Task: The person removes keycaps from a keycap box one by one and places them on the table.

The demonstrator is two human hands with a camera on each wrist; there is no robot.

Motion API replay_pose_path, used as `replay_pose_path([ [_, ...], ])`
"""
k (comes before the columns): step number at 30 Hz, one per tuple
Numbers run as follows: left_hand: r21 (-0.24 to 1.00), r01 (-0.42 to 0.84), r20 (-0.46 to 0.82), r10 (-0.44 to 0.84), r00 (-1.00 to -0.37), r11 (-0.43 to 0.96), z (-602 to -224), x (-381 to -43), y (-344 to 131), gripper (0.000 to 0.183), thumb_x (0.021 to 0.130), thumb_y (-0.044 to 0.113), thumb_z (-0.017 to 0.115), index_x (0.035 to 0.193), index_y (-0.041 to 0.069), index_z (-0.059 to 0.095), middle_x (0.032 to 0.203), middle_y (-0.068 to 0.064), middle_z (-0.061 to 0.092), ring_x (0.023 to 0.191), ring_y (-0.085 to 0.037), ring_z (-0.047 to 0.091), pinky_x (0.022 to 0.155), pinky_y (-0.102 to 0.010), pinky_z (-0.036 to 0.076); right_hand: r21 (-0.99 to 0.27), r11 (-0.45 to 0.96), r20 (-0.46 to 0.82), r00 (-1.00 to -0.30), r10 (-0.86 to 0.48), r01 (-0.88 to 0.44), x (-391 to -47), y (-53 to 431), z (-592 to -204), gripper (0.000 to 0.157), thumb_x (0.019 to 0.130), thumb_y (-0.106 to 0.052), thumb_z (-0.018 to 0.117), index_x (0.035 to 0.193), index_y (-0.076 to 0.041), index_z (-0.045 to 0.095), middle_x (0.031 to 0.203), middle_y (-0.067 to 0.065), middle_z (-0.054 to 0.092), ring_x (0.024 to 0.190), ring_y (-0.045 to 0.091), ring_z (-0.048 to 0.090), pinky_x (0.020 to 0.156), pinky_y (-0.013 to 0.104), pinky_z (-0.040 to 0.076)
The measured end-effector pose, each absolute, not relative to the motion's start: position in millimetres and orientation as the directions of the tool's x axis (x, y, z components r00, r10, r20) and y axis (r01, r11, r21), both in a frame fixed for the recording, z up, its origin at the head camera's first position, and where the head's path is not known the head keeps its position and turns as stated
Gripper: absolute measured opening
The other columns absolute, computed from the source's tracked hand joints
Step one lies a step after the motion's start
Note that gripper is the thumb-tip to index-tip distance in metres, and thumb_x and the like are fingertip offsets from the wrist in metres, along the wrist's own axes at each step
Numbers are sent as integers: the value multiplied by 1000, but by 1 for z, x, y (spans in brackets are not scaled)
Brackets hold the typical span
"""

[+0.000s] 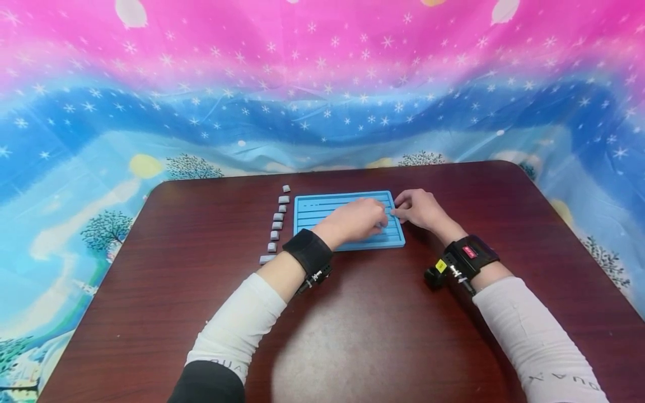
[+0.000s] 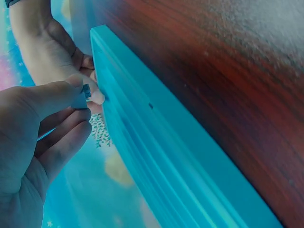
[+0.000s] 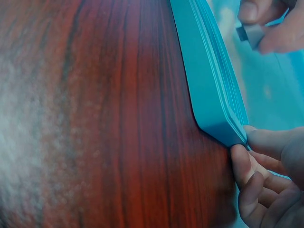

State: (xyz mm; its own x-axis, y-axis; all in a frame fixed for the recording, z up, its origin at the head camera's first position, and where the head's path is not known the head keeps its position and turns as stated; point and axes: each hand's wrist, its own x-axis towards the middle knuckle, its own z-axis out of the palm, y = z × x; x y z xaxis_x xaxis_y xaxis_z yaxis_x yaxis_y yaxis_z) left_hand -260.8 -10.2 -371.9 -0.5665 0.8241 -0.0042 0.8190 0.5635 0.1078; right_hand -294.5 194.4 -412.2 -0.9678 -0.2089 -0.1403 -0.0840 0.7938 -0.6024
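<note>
A light-blue tray (image 1: 346, 195) with long parallel ridges lies flat near the far side of the table. My left hand (image 1: 355, 221) is over its right half, the thumb and fingertips pinching a small grey keycap (image 3: 255, 36) above the ridges. The keycap's dark underside faces sideways in the right wrist view. At the tray's right end, my right hand (image 1: 420, 210) grips the rim between thumb and index finger, its other fingers curled below. My left hand covers part of the tray in the head view.
Several grey keycaps (image 1: 277, 216) stand in a slightly slanting column just left of the tray. Small dark marks show in the tray's back row. The dark red-brown table (image 1: 201, 246) meets a pink and blue patterned cloth (image 1: 322, 112) behind it.
</note>
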Motion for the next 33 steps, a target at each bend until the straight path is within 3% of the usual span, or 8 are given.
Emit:
replay_pose_path([
  [26,99,809,-15,814,-581,579,-348,-238,-52,21,86,23,70,105,15,75,93,2,65,88,-9,58,80,-22,51,-606,793,-147,-971,-190,-63,-293,192,-411,34,89,-24,67,112,-1,61,96,17,71,72,16,68,73,36,56],
  [33,94,830,26,832,-554,550,-349,-234,-68,21,84,21,73,103,14,75,92,1,66,88,-10,59,81,-24,52,-605,794,-143,-973,-183,-60,-293,191,-412,32,89,-24,67,111,-1,62,94,15,71,72,18,68,73,37,56],
])
